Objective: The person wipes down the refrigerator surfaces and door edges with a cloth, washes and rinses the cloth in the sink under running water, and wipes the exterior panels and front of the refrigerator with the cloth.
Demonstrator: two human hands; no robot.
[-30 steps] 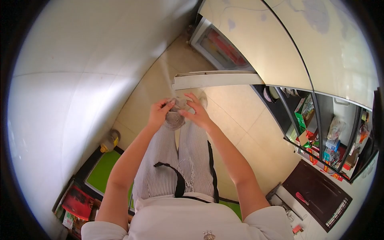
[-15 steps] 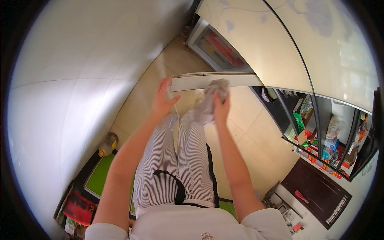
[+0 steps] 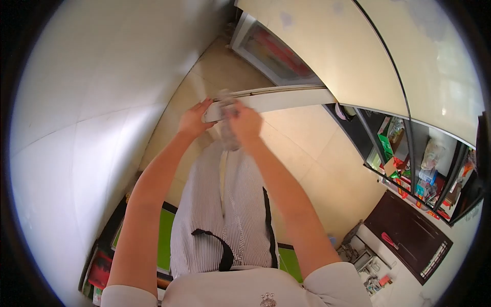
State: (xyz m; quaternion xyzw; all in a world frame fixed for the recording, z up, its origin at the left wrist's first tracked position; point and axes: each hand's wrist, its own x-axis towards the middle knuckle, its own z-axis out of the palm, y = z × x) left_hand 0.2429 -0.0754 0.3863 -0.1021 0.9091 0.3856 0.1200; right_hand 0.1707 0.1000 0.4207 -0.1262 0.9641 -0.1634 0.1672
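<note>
A long white panel (image 3: 294,99), apparently an open door seen along its top edge, reaches left from the cream cabinet. My left hand (image 3: 192,122) grips its free end, fingers on the far side and thumb on the near side. In my right hand (image 3: 246,123) is a crumpled greyish cloth (image 3: 228,134), pressed on the panel close to my left hand. The cloth and right fingers are blurred by motion. Part of the panel's end is hidden behind the cloth and hands.
A pale wall (image 3: 92,102) rises on the left. Glossy cream cabinet doors (image 3: 327,46) stand at upper right, above shelves crowded with packages (image 3: 429,174). A dark brown board (image 3: 404,238) is at lower right. Tiled floor (image 3: 317,153) lies below, and something green (image 3: 164,235) is beside my legs.
My right hand has moved left along the panel with the cloth, close to my left hand. My left hand has closed on the panel's end. The view has shifted slightly.
</note>
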